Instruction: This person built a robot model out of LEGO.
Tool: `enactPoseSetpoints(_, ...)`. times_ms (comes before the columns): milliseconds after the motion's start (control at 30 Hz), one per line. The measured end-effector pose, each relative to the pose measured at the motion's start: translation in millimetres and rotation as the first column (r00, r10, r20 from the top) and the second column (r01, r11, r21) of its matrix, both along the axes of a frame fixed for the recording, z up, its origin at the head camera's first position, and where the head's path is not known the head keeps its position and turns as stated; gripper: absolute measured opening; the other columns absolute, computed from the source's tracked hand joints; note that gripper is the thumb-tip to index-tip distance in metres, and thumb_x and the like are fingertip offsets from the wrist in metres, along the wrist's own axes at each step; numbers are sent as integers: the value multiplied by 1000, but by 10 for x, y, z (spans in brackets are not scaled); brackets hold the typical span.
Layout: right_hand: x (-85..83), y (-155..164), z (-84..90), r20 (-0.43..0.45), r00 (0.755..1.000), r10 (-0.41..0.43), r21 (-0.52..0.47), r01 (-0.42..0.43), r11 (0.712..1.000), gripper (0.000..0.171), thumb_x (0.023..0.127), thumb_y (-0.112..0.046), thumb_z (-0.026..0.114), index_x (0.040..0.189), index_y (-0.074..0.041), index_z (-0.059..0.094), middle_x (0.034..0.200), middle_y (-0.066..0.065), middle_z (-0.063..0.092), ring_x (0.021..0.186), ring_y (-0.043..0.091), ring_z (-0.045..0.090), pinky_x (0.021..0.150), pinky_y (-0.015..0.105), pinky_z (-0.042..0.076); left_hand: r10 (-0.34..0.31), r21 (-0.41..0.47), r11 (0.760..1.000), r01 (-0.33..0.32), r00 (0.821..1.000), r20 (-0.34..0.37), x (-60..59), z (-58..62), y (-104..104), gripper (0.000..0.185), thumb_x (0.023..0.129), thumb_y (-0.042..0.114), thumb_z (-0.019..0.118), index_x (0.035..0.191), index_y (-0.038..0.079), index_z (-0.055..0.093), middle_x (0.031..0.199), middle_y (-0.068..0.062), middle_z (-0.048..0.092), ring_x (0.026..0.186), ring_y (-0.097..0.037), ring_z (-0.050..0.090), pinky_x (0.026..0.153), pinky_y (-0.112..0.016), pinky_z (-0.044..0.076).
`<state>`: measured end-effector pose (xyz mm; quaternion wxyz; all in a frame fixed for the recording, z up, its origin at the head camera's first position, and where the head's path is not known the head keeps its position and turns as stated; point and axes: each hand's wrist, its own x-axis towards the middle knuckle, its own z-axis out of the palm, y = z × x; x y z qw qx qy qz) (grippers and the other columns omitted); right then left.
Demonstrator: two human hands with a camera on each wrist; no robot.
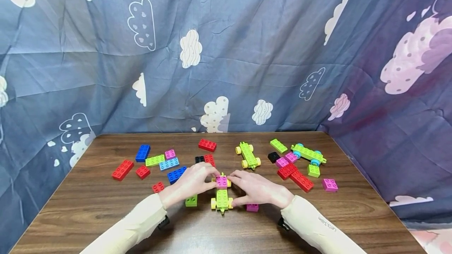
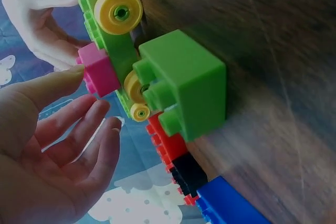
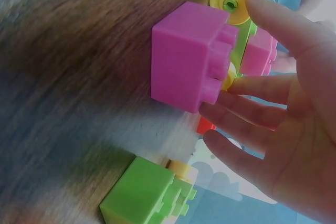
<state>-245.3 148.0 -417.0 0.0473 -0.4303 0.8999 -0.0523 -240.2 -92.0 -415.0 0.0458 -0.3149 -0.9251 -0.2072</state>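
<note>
Near the middle of the wooden table (image 1: 88,203), toward its front edge, stands a green wheeled chassis (image 1: 222,200) with yellow wheels and a pink brick (image 1: 221,182) seated on its far end. The left hand (image 1: 192,183) and the right hand (image 1: 259,189) close in on it from either side, fingers relaxed and nearly straight, fingertips touching the pink brick and the chassis without curling round them. Just beside the chassis lie a small green brick (image 1: 191,201) on its left and a small pink brick (image 1: 252,207) on its right, partly under the right hand.
</note>
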Motion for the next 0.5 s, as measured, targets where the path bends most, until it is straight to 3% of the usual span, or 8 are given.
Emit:
enactPoseSetpoints(200,7,0,7,11,1000,-8,1,8,1000,72,87,-52,70,139,-5,54,133,7,58,121,21,58,100,40,52,-3,51,999,6,998,-57,-54,78,-119,22,86,23,78,104,10,74,99,-3,74,91,-19,68,78,-34,57)
enactPoseSetpoints(500,3,-3,4,12,1000,-4,4,4,1000,72,87,-52,69,140,-4,53,134,8,58,122,22,58,101,40,51,106,57,993,-99,986,-126,-186,259,-560,26,84,25,79,104,10,74,101,-5,75,94,-22,69,83,-40,57)
